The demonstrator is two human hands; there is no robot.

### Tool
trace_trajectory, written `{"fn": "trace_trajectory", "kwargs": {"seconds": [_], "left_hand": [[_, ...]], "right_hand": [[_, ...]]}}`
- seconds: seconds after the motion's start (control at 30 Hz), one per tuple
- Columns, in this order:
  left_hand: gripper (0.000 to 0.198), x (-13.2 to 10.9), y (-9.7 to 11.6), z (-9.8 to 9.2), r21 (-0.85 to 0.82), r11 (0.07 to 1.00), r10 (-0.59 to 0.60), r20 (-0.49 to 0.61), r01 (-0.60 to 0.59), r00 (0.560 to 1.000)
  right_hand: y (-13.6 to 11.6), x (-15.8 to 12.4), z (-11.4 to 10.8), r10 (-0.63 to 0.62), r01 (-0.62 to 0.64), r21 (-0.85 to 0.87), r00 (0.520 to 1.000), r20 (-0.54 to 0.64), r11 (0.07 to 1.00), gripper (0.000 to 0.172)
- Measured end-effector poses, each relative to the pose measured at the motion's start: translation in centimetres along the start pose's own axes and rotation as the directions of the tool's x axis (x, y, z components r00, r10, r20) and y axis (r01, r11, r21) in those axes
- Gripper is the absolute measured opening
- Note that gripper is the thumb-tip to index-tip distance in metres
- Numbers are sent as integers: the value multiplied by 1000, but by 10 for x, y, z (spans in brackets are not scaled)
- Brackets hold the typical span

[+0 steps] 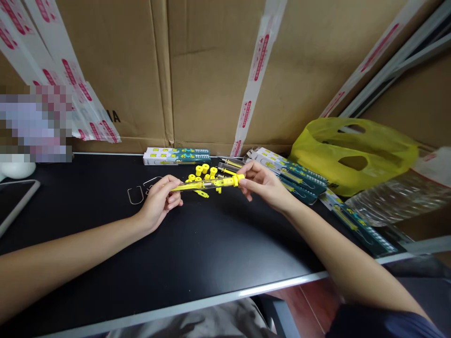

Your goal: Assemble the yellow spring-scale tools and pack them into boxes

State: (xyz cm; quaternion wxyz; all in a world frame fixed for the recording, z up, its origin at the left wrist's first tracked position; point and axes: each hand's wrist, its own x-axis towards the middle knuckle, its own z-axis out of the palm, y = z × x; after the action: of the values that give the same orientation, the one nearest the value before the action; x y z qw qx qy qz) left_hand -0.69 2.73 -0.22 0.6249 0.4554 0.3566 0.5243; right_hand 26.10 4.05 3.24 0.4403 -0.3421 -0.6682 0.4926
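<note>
Both my hands hold one long yellow and clear pen-shaped tool level above the black table. My left hand has its fingers curled round the thin left end. My right hand pinches the yellow cap end with its fingertips. Just behind the tool lies a heap of small yellow caps and a few more clear tool bodies. Bent metal wire clips lie to the left of my left hand.
A flat printed pack lies at the table's back. Several teal blister cards fan out on the right beside a yellow plastic bag and clear wrapping. Cardboard boxes wall off the back. A tablet edge shows far left.
</note>
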Motion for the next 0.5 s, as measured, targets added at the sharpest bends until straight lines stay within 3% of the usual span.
{"fn": "trace_trajectory", "kwargs": {"seconds": [0.5], "left_hand": [[14,0,0,0,-1,1000,4,4,-4,1000]], "right_hand": [[-1,0,-3,-8,9,-66,1000,17,998,28]]}}
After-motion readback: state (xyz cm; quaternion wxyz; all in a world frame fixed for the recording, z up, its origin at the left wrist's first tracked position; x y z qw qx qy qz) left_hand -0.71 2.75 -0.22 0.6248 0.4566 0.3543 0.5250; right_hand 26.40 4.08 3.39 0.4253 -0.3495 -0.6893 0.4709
